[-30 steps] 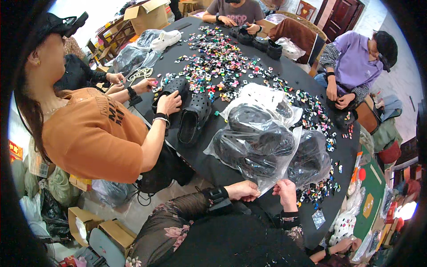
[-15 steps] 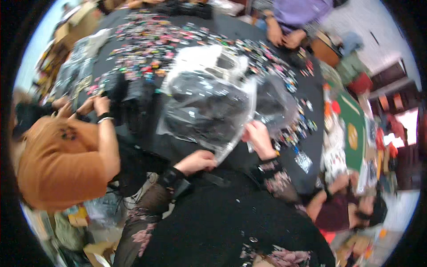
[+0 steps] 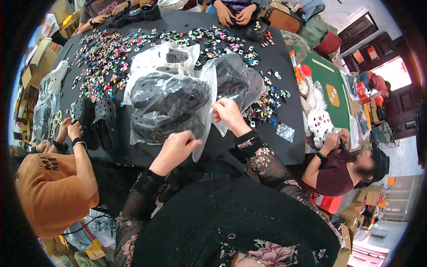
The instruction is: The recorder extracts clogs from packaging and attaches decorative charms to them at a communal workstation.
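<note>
Frame centre: left hand (image 3: 175,149) and right hand (image 3: 227,113) each pinch the bag (image 3: 171,109) of black clogs (image 3: 164,95); pull the edges apart evenly to avoid tearing.

Clear plastic bag (image 3: 171,109) of black clogs, table centre; small clear packet (image 3: 285,132) near right edge.

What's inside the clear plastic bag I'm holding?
Black clog shoes show through the clear plastic bag, held by left hand and right hand. Glare and folds hide how many.
</note>
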`<act>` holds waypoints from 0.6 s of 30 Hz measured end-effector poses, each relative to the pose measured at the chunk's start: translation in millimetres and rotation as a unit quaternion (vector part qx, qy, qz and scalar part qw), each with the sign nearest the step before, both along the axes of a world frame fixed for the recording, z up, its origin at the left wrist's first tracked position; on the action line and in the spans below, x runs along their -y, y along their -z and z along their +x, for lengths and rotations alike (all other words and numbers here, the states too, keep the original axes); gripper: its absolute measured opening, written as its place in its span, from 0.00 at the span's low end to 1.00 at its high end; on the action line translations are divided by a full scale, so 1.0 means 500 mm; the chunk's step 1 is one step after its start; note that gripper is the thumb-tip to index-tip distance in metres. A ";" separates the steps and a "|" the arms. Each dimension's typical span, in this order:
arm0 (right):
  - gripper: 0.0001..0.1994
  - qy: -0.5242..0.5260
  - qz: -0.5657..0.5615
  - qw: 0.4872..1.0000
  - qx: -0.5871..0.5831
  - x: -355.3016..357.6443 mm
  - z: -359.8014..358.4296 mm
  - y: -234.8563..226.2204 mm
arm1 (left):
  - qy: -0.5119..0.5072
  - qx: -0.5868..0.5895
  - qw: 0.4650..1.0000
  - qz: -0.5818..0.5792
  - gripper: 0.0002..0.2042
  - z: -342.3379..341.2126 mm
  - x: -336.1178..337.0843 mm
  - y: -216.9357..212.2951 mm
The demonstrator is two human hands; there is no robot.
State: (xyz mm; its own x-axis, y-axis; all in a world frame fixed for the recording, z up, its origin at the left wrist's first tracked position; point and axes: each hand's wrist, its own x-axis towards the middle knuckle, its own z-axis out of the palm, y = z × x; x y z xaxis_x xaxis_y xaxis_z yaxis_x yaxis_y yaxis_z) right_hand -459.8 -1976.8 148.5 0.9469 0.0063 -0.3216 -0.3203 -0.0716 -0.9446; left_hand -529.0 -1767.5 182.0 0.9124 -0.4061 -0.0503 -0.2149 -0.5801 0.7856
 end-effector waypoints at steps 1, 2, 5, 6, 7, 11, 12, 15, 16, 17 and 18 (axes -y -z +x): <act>0.10 -0.003 0.003 1.000 0.000 -0.001 0.000 -0.001 | -0.001 0.029 0.999 -0.033 0.13 0.009 0.020 -0.012; 0.10 -0.005 0.004 1.000 0.000 -0.006 0.001 -0.004 | -0.004 0.029 0.999 -0.032 0.13 0.019 0.037 -0.007; 0.09 -0.009 0.007 1.000 -0.004 -0.009 0.005 -0.007 | -0.027 0.196 0.980 0.016 0.13 0.059 0.089 0.049; 0.09 -0.018 0.014 1.000 -0.003 -0.012 0.006 -0.006 | -0.037 0.167 0.982 0.083 0.13 0.070 0.101 0.063; 0.08 -0.022 0.019 1.000 -0.002 -0.010 0.005 -0.003 | -0.042 0.137 0.978 0.149 0.12 0.080 0.110 0.070; 0.10 -0.004 0.014 1.000 0.024 -0.014 0.008 0.015 | -0.053 0.136 0.978 0.151 0.09 0.100 0.118 0.089; 0.10 0.001 0.000 1.000 0.027 -0.013 0.009 0.017 | -0.068 0.129 0.982 0.118 0.09 0.100 0.116 0.092; 0.10 0.017 -0.017 0.999 0.040 -0.007 0.016 0.021 | -0.067 0.082 0.991 0.079 0.08 0.104 0.111 0.077; 0.10 0.025 -0.021 0.998 0.052 -0.006 0.024 0.021 | -0.067 0.074 0.994 0.053 0.09 0.102 0.110 0.073; 0.10 0.027 -0.019 0.998 0.054 -0.001 0.036 0.021 | -0.066 0.067 0.995 0.029 0.09 0.096 0.108 0.071; 0.09 0.024 -0.012 0.999 0.037 0.006 0.053 0.019 | -0.070 0.073 0.995 -0.006 0.08 0.094 0.106 0.070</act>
State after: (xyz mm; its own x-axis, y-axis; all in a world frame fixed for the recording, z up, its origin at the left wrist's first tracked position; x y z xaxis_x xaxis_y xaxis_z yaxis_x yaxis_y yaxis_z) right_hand -433.3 -1979.7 139.1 0.9670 -0.0467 -0.2504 -0.2535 -0.0804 -0.9640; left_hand -481.8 -1820.3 146.8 0.9576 -0.2736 0.0908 -0.2445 -0.6038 0.7587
